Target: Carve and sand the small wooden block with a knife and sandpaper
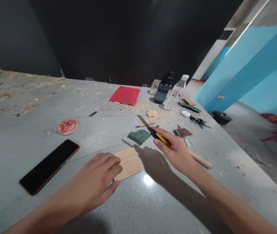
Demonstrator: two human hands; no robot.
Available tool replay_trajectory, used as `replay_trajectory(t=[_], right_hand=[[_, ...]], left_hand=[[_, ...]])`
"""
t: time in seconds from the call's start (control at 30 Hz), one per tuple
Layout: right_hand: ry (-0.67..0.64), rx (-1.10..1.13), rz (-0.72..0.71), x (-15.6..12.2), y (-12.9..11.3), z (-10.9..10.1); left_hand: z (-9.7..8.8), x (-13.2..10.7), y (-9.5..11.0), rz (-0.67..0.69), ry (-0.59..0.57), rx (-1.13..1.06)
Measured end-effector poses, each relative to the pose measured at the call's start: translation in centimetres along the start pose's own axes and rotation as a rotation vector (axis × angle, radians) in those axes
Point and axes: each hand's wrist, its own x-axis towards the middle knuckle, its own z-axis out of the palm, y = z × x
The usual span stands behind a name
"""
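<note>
My right hand (173, 146) is wrapped round the yellow and black handle of a utility knife (163, 139). Its long blade is out, pointing up and to the left above the table. A thin, pale rectangular wooden board (130, 162) lies on the grey table in front of me. My left hand (101, 177) grips the board's left end, fingers bent over the top and thumb at the near edge; the covered end is hidden. Just beyond the board is a crumpled dark green piece (138, 136), with a slim pen-like tool (145, 124) behind it.
Left of me lie a phone (49, 167) and a round wooden slice with a red drawing (67, 127). A red sheet (125, 95), dark bottle (163, 89), clear water bottle (176, 92) and keys (198, 121) stand or lie farther back. Wood shavings litter the grey table (138, 208).
</note>
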Motion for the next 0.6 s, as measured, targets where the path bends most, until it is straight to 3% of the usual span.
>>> replay_trajectory(t=[0.17,0.27,0.4,0.6], right_hand=[[-0.11,-0.332,-0.037,-2.8,0.1,0.3],[-0.177,-0.432,-0.061,-4.5,0.5,1.0],[-0.227,-0.467,-0.141,-6.1,1.2,1.5],[-0.251,-0.425,-0.199,-7.0,1.4,1.7]], left_hand=[[1.3,-1.4,-0.6,0.087,-0.052,0.158],[2.9,-0.6,0.5,0.111,0.042,0.266],[3.7,0.6,1.2,0.187,0.152,0.305],[3.8,1.0,-1.0,0.407,0.217,0.34]])
